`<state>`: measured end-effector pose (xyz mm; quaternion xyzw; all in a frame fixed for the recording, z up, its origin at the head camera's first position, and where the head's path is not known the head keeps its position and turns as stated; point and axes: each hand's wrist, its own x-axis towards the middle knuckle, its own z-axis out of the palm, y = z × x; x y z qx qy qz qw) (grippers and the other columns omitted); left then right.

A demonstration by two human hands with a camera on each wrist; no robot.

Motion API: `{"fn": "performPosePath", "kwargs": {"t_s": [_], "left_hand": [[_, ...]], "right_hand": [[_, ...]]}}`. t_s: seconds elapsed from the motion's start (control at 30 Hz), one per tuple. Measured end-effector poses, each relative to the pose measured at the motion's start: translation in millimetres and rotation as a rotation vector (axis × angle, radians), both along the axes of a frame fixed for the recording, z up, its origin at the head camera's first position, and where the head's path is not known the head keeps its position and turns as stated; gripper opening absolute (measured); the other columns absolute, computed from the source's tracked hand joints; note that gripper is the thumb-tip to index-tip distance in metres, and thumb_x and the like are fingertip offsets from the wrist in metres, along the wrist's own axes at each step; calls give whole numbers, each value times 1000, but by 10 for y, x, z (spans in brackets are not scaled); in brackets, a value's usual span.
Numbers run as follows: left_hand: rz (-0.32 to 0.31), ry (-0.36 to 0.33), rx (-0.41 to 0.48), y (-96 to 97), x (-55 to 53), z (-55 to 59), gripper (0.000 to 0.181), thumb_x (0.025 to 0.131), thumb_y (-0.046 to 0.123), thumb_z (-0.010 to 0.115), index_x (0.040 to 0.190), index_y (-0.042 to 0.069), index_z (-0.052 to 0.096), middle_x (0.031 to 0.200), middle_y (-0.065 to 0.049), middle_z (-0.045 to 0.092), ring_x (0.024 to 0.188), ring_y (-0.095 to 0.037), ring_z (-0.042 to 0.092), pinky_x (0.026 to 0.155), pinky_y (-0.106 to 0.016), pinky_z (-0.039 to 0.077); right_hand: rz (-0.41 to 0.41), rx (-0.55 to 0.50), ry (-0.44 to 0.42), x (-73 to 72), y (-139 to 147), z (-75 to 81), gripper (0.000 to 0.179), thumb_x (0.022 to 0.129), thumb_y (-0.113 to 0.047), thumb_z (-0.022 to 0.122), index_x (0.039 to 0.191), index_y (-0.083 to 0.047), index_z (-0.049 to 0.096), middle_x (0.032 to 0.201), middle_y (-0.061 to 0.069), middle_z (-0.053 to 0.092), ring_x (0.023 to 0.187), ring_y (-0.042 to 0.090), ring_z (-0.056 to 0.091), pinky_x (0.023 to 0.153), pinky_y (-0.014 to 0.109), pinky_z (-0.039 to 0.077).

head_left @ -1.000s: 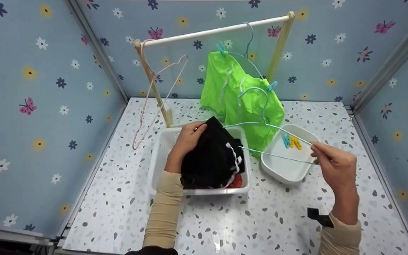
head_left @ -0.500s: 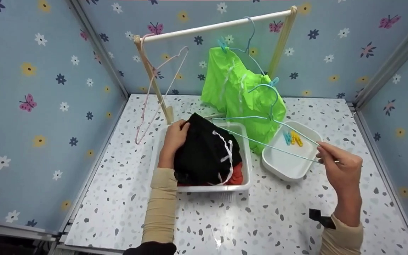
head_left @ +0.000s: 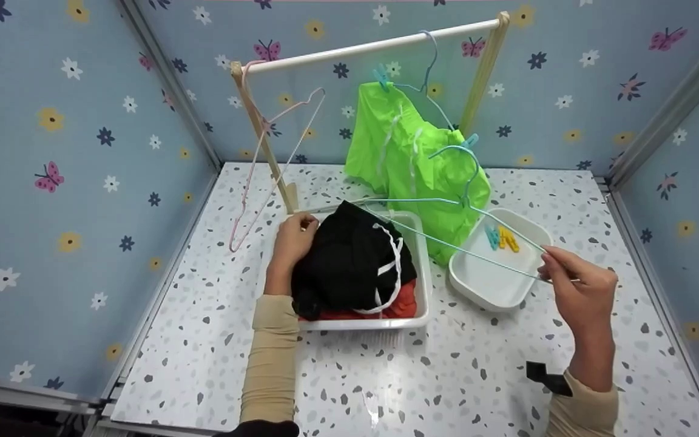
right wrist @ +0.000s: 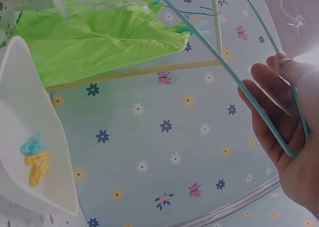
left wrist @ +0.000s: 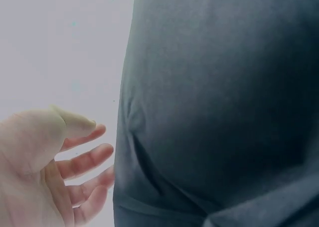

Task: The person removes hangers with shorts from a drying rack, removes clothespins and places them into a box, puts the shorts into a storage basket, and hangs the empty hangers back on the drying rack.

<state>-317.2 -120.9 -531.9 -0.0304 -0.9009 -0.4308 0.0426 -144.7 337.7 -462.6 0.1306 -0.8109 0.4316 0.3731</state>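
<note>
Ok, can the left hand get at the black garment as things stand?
Probably yes: the left hand, seemingly holding nothing, is right beside the black garment, which lies atop the red cloth with nothing visible blocking its left side.

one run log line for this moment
left hand: beside black garment | right hand: grips teal hanger | green garment: hangs from rack

Toward the far edge of the counter, a rack is hung with a pink hanger and a lime-green garment; nearer the right edge, blue and yellow pegs are held in a white tray.
</note>
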Motion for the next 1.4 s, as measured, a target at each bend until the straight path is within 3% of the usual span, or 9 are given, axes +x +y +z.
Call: {"fn": "performPosePath", "kwargs": {"t_s": [0.13, 0.33, 0.5, 0.6, 0.83, 1.07, 1.23, 1.4], "left_hand": [[-92, -13, 19, -10, 40, -5, 17, 94, 20, 64, 101, 5, 69, 98, -10, 67, 91, -25, 61, 82, -41, 46], [-263, -101, -30, -18, 102, 36, 24, 95, 19, 64, 110, 2, 68, 108, -14, 66, 102, -28, 60, 89, -42, 44], [-356, -209, -76, -19, 157, 58, 31, 96, 20, 62, 119, -1, 64, 115, -17, 64, 107, -31, 59, 92, -43, 44], [-386, -231, -97, -22, 188, 41, 33, 95, 20, 62, 120, -2, 63, 115, -19, 63, 107, -33, 59, 93, -44, 44], [-305, -121, -49, -49, 211, -53, 25, 97, 18, 61, 113, 0, 66, 112, -15, 65, 106, -29, 59, 93, -42, 43], [-198, -26, 58, -41, 253, -3, 22, 97, 14, 59, 109, -2, 67, 105, -14, 67, 100, -27, 60, 89, -42, 45], [-151, 1, 52, 17, 362, 209, 21, 97, 16, 59, 108, 1, 68, 102, -12, 67, 97, -25, 61, 86, -41, 46], [-148, 43, 77, 78, 559, 594, 21, 98, 21, 59, 107, 5, 69, 100, -8, 67, 90, -22, 61, 81, -38, 47]], "right_hand": [[18, -60, -21, -4, -3, -10, 21, 82, 19, 65, 100, 10, 72, 71, 23, 67, 66, 3, 65, 64, 15, 52], [43, -144, -38, 17, -45, 2, 19, 82, 23, 61, 98, 15, 69, 69, 26, 65, 66, 5, 66, 64, 17, 52], [61, -204, -45, 34, -101, 40, 19, 84, 23, 59, 99, 16, 69, 69, 25, 65, 66, 6, 66, 63, 18, 53], [66, -217, -53, 41, -145, 78, 18, 84, 23, 59, 99, 17, 68, 69, 23, 65, 66, 6, 66, 63, 18, 53], [97, -269, -89, 58, -250, 95, 18, 89, 19, 55, 104, 18, 65, 70, 20, 66, 66, 9, 67, 63, 19, 53], [301, -628, -192, 85, -483, 117, 23, 97, 5, 52, 114, 20, 57, 76, 21, 67, 70, 21, 70, 68, 28, 55], [451, -762, -238, 84, -727, 191, 22, 100, 2, 47, 116, 16, 53, 83, 20, 69, 75, 26, 70, 71, 33, 56], [572, -755, -246, 47, -947, 198, 26, 103, -1, 41, 121, 15, 50, 96, 20, 70, 90, 27, 69, 83, 35, 53]]}}
